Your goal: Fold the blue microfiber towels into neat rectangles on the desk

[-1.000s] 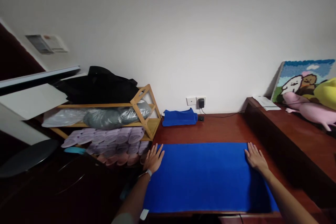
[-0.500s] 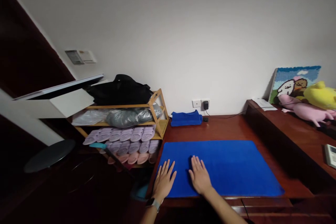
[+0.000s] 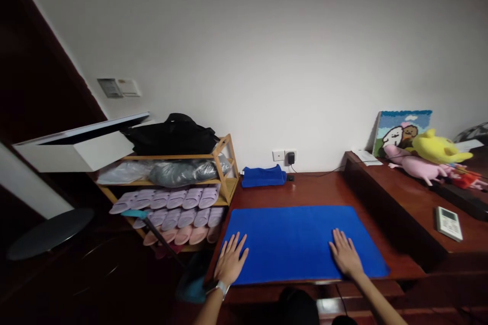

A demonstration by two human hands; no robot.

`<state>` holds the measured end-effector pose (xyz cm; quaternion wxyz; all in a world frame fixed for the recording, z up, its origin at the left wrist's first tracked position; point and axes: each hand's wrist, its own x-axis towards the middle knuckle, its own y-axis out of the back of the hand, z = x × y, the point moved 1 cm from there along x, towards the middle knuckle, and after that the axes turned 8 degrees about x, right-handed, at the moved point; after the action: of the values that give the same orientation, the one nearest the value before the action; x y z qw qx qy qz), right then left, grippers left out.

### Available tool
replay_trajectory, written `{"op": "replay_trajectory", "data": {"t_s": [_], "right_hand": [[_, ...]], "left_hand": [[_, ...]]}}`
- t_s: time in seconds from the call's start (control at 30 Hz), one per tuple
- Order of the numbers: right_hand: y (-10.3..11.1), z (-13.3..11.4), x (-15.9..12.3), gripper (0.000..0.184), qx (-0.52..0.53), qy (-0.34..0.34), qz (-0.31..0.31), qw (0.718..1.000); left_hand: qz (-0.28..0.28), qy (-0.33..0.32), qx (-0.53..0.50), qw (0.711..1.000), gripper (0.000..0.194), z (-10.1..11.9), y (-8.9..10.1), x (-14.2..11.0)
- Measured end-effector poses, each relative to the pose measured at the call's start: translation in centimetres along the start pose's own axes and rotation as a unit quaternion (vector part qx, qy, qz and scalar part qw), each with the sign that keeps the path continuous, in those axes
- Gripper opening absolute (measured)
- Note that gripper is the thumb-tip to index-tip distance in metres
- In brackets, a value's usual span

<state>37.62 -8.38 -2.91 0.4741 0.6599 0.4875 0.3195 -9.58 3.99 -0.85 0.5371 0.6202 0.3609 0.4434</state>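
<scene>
A flat blue cloth (image 3: 285,244) is spread over the reddish-brown wooden table. My left hand (image 3: 231,260) lies palm down on its left front corner, fingers stretched and spread; a watch (image 3: 219,288) is on that wrist. Toward the cloth's right side, my right hand (image 3: 346,254) rests flat with its fingers extended. Neither hand grips anything. Behind them, a folded blue cloth (image 3: 264,176) lies at the table's back left, against the wall.
A shoe rack (image 3: 224,188) with slippers, wrapped items and a black bag (image 3: 175,136) stands left. A higher wooden surface on the right carries plush toys (image 3: 438,147), a picture (image 3: 404,129) and a white remote-like device (image 3: 449,223). A charger (image 3: 291,157) sits in the wall socket.
My right hand has slid to the right across the blue cloth. My left hand stays at the left corner. The view has shifted slightly to the right.
</scene>
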Motion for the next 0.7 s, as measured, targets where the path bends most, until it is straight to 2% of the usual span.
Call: {"op": "replay_trajectory", "data": {"t_s": [0.1, 0.13, 0.2, 0.47, 0.7], "right_hand": [[1.8, 8.3, 0.2, 0.077, -0.016, -0.053, 0.015, 0.998], [2.1, 10.0, 0.2, 0.078, -0.016, -0.057, 0.02, 0.998], [2.3, 11.9, 0.1, 0.078, -0.008, -0.054, 0.03, 0.998], [2.4, 11.3, -0.2, 0.08, -0.014, -0.042, 0.035, 0.998], [2.1, 11.7, 0.0, 0.075, -0.012, -0.05, 0.045, 0.998]], "left_hand": [[0.005, 0.002, -0.001, 1.0, 0.057, -0.1, -0.2, 0.2], [0.005, 0.004, -0.001, 1.0, 0.057, -0.2, -0.2, 0.3], [0.004, 0.004, -0.004, 1.0, 0.056, -0.2, -0.2, 0.3], [-0.021, 0.014, 0.014, 1.0, 0.057, 0.0, 0.4, 0.6], [-0.024, 0.008, 0.02, 0.999, 0.057, 0.1, 0.6, 0.6]]}}
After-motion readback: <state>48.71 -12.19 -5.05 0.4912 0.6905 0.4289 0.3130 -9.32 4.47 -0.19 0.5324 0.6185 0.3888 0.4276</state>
